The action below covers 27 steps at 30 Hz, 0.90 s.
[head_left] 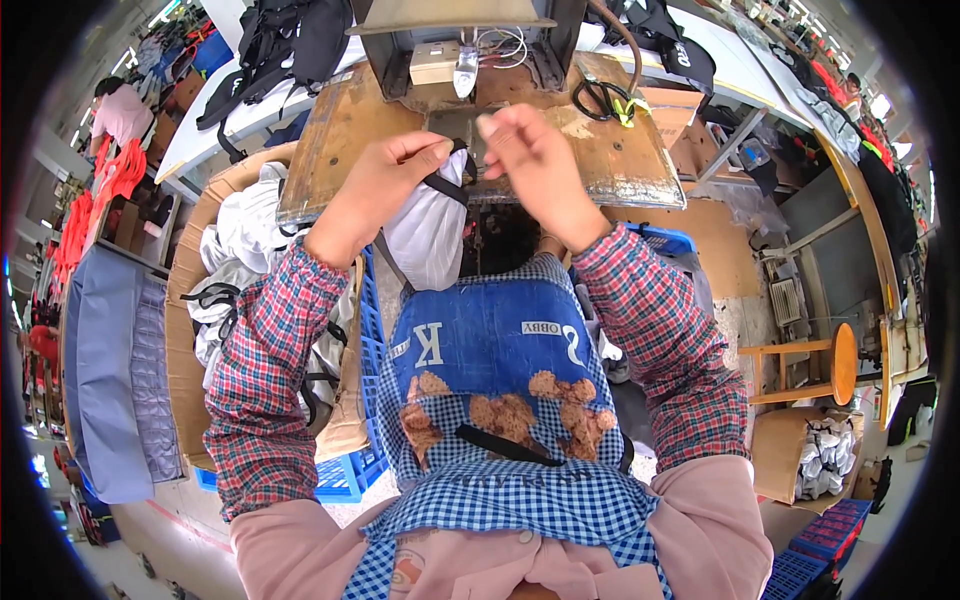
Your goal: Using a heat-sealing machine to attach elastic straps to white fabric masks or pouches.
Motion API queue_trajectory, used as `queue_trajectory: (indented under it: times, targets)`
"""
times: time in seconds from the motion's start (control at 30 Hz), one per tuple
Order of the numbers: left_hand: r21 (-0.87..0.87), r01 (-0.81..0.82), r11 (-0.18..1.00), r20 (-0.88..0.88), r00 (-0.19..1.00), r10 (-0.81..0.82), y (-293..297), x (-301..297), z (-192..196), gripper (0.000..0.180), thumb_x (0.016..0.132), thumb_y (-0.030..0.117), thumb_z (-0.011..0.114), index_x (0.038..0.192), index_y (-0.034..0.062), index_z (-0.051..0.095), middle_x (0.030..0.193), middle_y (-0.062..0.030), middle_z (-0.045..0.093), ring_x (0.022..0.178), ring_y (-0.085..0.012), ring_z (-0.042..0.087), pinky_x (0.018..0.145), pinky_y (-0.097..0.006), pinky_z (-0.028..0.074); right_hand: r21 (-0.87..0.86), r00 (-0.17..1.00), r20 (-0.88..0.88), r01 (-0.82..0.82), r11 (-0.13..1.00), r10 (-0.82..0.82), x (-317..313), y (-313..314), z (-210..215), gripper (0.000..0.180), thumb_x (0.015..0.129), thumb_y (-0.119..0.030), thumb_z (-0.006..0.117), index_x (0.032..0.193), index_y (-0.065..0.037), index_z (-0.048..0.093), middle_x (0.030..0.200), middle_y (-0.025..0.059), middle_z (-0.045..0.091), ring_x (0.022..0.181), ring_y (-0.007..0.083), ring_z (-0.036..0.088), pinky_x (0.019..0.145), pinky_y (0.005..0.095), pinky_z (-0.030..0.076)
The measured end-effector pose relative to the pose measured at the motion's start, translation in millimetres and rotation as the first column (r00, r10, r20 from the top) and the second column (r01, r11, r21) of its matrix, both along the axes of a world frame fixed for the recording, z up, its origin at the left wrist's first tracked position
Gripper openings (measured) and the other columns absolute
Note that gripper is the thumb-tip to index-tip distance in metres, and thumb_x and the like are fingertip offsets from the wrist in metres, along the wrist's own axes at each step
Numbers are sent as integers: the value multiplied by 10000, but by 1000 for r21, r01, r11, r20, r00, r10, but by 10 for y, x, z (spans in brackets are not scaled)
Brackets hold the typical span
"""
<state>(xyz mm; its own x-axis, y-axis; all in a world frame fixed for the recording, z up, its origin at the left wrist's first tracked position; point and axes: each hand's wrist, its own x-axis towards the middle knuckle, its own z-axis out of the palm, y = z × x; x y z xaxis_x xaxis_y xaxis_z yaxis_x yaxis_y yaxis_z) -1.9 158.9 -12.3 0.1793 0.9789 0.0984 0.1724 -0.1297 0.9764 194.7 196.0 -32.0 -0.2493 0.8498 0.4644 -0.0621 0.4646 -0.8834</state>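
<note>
My left hand [378, 185] is closed at the near edge of the worktop, thumb and fingers pinching the black strap [447, 188] of a white fabric piece [428, 238]. From there the fabric hangs over the edge toward my lap. Just to the right, my right hand [535, 165] is raised over the worn wooden worktop [350, 130], its thumb and forefinger pressed together. What they hold, if anything, is too small to make out. Beyond both hands stands a machine with a metal head [466, 75].
Black-handled scissors [600, 98] with a yellow-green tie lie at the worktop's right. A cardboard box [195, 400] of white fabric pieces and a blue crate [355, 475] stand left. Black bags [290, 55] lie behind; a wooden stool [843, 363] stands right. Another person [122, 110] is far left.
</note>
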Motion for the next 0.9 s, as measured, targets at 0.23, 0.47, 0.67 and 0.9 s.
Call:
queue_trajectory:
  times: [0.23,0.47,0.67,0.9]
  targets:
    - [-41,-11,999,3,1000,11,-24,-25,10,267,981,202,618,1109,-24,679,934,56,639,859,-23,532,769,-193,438,-204,993,-102,-76,976,56,-11,-39,-74,172,942,-191,669,963,-24,630,804,1,638,720,66,601,637,227,515]
    - [-73,-14,997,-46,999,11,-5,14,-49,280,981,219,619,1128,-11,679,942,58,643,843,-19,536,750,-191,444,-124,996,-55,-81,989,75,-79,25,-179,181,958,-187,645,931,-17,589,734,-1,594,666,66,566,592,235,479]
    - [-116,-8,993,70,997,16,27,-42,-57,287,983,220,612,1119,-26,673,950,34,655,867,-29,538,771,-201,442,-241,977,-209,-97,966,45,5,53,-104,177,969,-204,633,956,-28,611,806,-16,608,710,57,576,644,222,514]
    - [-18,23,1000,-154,988,-25,35,53,-26,289,977,229,626,1127,-12,674,950,54,643,865,-21,534,782,-190,437,50,980,189,56,997,-65,-30,88,-209,180,955,-198,647,954,-18,643,815,13,641,712,67,589,622,233,530]
